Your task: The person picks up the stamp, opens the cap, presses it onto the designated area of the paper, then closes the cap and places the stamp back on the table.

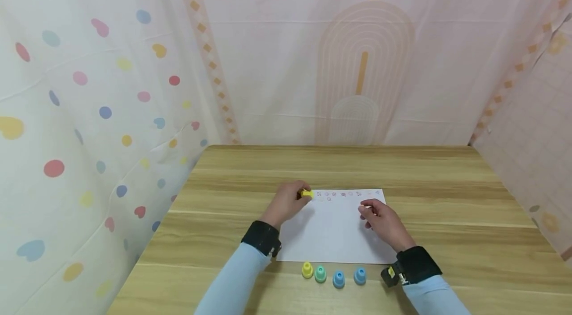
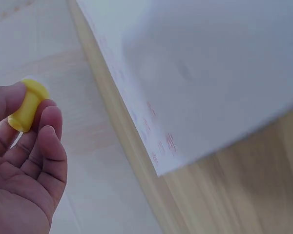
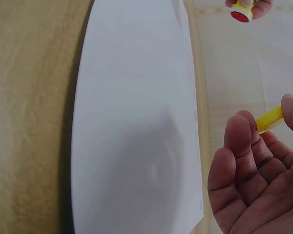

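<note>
Over the far left part of a white paper sheet (image 1: 332, 235), my left hand (image 1: 288, 203) pinches a small yellow stamp (image 2: 27, 109) between thumb and fingers. The right wrist view shows its round red stamping face (image 3: 240, 16) with a white rim. Above the sheet's right side, my right hand (image 1: 383, 219) pinches a small yellow cap (image 3: 270, 118) between thumb and fingertips. Small reddish and purple printed marks (image 1: 342, 194) run along the sheet's far edge, with a few in a second row below at the left.
Before the sheet's near edge stand a yellow stamp (image 1: 307, 270), a green one (image 1: 320, 274) and two blue ones, the left blue stamp (image 1: 338, 279) and the right blue stamp (image 1: 360, 276). The wooden table (image 1: 456, 205) ends at a patterned curtain (image 1: 277, 81).
</note>
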`<state>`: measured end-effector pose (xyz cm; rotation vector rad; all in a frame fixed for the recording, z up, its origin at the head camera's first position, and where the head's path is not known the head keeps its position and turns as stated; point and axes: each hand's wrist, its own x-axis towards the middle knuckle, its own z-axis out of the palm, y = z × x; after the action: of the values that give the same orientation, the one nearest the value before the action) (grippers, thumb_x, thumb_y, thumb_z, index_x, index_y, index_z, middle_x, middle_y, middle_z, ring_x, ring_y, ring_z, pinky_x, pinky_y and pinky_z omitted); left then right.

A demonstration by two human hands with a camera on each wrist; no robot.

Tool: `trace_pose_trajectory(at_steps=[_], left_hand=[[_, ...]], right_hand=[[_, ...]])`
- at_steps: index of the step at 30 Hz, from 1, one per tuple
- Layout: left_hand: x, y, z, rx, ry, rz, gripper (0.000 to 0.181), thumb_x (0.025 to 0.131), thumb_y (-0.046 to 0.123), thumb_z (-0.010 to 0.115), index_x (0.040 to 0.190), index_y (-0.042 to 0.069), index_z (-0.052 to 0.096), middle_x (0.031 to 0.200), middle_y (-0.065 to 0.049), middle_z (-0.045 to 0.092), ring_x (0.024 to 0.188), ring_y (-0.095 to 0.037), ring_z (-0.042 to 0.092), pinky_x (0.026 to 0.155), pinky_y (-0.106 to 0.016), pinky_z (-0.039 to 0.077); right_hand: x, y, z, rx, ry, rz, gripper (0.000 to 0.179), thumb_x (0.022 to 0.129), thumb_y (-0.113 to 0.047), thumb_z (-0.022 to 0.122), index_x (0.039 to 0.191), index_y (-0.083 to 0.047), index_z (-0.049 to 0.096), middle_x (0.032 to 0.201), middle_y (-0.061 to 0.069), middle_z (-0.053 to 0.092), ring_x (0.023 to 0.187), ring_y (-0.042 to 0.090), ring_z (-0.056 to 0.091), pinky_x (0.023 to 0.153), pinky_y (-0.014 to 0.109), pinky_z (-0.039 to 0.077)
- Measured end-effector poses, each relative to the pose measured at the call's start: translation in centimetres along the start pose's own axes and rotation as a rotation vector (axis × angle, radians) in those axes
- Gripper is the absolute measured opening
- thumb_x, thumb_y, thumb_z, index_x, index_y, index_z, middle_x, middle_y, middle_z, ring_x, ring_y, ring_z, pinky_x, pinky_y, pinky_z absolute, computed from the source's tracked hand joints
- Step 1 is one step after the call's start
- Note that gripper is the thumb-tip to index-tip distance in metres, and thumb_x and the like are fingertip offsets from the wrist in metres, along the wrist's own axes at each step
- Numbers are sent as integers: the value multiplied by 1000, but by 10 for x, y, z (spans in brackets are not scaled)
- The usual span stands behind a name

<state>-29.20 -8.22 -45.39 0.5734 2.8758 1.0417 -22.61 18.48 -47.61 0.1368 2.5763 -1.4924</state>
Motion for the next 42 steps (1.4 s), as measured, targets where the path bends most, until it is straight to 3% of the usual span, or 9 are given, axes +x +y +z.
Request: trace_pose_trajectory(at_steps=[5, 18, 26, 42], left_hand=[[-5, 10, 3, -52, 8, 21, 18, 93, 13, 71, 110, 9, 66, 90, 1, 60, 81, -17, 54, 69, -27, 48], [-9, 36, 11, -201, -52, 74, 16, 92, 14, 72, 108, 12, 68, 91, 4, 61, 82, -16, 55, 69, -25, 49], [-10, 49, 18, -204, -97, 79, 16, 95, 16, 69, 110, 14, 66, 94, 5, 61, 84, -14, 55, 72, -24, 49], [-12, 55, 23, -201, -157, 121, 13, 98, 20, 66, 110, 17, 63, 94, 9, 63, 87, -8, 57, 74, -25, 47]], right_hand=[[-1, -2, 1, 20, 2, -13, 40, 102, -34, 56, 130, -5, 55, 105, 10, 65, 83, 21, 60, 70, 32, 47], [-2, -12, 1, 111, -14, -46, 39, 100, -27, 62, 130, -3, 56, 109, 14, 64, 87, 22, 62, 81, 36, 51], [-2, -17, 2, 158, -48, -86, 37, 99, -29, 62, 127, -4, 59, 114, 15, 66, 87, 22, 62, 83, 36, 50], [-8, -26, 5, 203, -98, -137, 30, 99, -27, 62, 123, -8, 60, 113, 17, 66, 86, 23, 63, 86, 45, 49]])
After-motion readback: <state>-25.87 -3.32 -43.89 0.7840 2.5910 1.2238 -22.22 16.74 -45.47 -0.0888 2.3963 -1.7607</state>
